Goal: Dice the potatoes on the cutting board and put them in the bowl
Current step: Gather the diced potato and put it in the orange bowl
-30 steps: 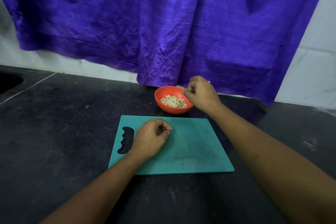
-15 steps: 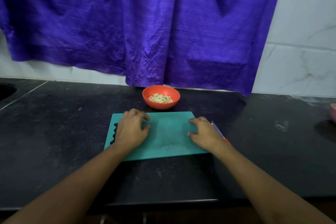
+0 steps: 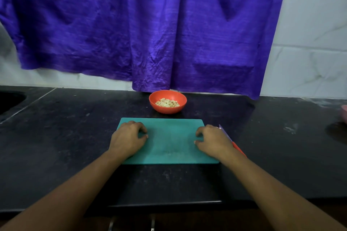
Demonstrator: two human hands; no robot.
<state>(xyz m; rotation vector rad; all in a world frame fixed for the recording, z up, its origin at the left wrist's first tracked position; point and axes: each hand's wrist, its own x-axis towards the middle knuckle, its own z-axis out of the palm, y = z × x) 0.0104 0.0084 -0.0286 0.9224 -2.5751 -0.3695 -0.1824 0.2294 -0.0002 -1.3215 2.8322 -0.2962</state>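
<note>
A creased purple cloth (image 3: 150,24) hangs across most of the white tiled wall (image 3: 309,52), its lower hem reaching the back edge of the black bench (image 3: 65,137). A dark sink recess (image 3: 9,99) cuts into the bench at its far left edge.

The teal cutting board (image 3: 170,137) lies flat near the middle of the bench, its long side parallel to the front edge. The left hand (image 3: 127,139) rests on the board's left end, released, fingers loosely bent with the tips touching the surface, grasping nothing. The right hand (image 3: 214,141) rests the same way on the board's right end, also released and grasping nothing.

The orange bowl (image 3: 165,109) stands just behind the board's back edge, apart from it, near the cloth's hem. A knife (image 3: 238,148) with a red handle lies on the bench beside the board's right edge, partly hidden by the right hand; whether they touch cannot be told. The diced potatoes (image 3: 167,102) sit in a pale heap inside the bowl. A pink object (image 3: 344,115) shows at the bench's far right edge, cut off.
</note>
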